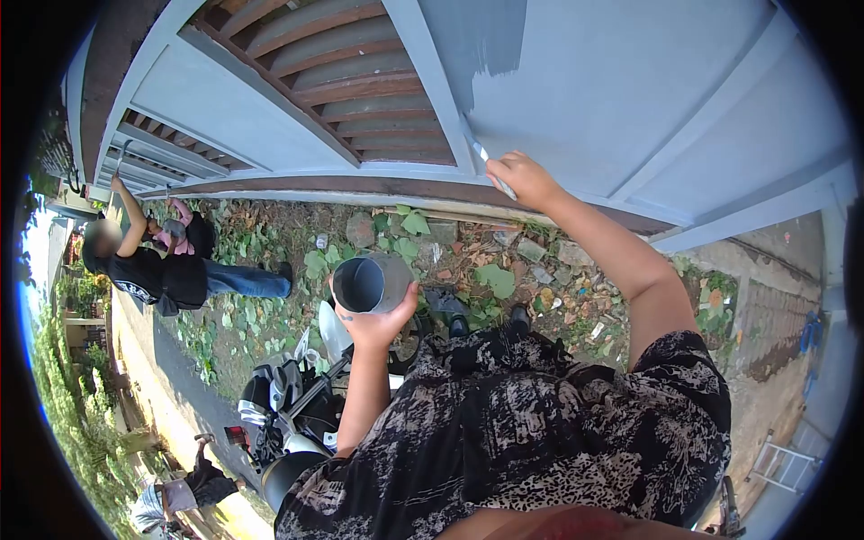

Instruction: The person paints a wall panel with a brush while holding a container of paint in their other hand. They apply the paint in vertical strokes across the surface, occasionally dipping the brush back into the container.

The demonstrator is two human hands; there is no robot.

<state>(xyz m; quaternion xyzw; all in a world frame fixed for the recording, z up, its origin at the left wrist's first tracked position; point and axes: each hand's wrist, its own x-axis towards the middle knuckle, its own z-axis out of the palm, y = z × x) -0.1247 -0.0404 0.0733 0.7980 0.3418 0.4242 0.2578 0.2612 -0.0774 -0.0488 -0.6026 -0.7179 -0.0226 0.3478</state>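
Note:
My left hand (pixel 378 326) is wrapped round a grey cup-like paint container (pixel 393 281), held from below with its mouth facing me. Bluish-grey paint coats its inside. In my right hand (pixel 526 180) is a paintbrush (pixel 481 151), gripped by its pale handle, with the bristle end at the inner edge of a frame strip. The light blue-grey panel (pixel 603 90) stretches beyond that hand. A darker wet-looking patch of paint (pixel 490 36) covers its upper left part, with streaky lower edges.
Brown louvre slats (pixel 360 90) fill the section left of the panel. Leafy plants (pixel 495 279), stones and litter cover the ground below. A parked motorcycle (pixel 288 396) stands close at my left. Further left, a person in black (pixel 153 270) reaches up to the wall, near others.

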